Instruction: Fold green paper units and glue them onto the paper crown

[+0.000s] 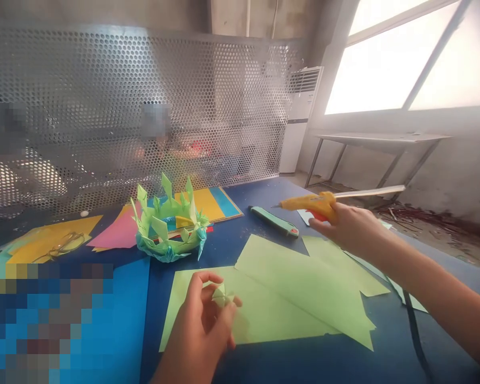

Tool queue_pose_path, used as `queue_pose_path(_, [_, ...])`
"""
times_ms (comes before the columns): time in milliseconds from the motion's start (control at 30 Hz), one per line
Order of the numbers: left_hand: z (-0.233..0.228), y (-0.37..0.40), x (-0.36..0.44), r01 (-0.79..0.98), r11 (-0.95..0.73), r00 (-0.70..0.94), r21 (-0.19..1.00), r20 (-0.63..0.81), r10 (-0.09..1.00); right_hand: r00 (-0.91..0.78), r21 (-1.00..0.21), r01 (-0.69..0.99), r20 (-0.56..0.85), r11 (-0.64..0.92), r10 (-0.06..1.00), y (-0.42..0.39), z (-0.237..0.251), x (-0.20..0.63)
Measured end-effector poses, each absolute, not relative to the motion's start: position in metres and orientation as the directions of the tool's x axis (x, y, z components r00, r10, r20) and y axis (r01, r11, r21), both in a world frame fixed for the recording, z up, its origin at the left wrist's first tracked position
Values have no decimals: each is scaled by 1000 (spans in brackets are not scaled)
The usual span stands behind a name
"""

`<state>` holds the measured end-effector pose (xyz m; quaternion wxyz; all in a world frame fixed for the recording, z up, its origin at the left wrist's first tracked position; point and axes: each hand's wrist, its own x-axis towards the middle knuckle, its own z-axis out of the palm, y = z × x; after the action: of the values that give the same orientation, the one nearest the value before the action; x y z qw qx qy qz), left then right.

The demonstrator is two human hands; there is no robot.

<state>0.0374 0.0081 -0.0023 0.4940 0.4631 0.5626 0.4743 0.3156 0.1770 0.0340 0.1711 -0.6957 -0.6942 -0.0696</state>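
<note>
We list folded-paper ring (170,252) on table (232,368), left of centre, paper sheets (300,282) before it, lower centre, cutter (274,221) behind them, glue gun (309,204) in right hand (350,226), centre right, perforated panel (120,106) behind table, upper left to centre

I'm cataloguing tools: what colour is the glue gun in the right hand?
The glue gun is mostly yellow-orange; the head view shows it.

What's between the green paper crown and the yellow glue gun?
In the head view, a slim green tool lies between crown and glue gun.
</note>
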Motion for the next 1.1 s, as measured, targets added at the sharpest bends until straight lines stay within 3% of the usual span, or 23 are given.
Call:
queue_pose_path(167, [-5,7,37,23,80,-51,997,-79,996,15,-184,982,240,30,971,191,11,332])
queue_pose_path(367, [-5,8,35,-42,75,-44,996,-77,996,-142,-219,943,412,249,900,180,11,339])
queue_pose_path(533, [-4,10,33,-89,86,-55,992,-91,994,-324,-201,802,644,562,693,154,33,303])
queue_pose_path(667, [-4,12,32,-126,90,-48,988,-96,994,-572,-95,461,729,882,377,113,25,249])
queue_pose_path(733, [-4,13,32,-135,76,-35,988,-81,996,-602,-76,329,751,941,272,95,14,227])
queue_pose_path(833, [-5,14,32,-134,65,-20,989,-69,997,-588,-83,233,781,969,209,81,2,211])
queue_pose_path(1100, [-11,14,35,-100,32,-26,994,-35,999,-578,-96,158,798,983,171,74,7,217])
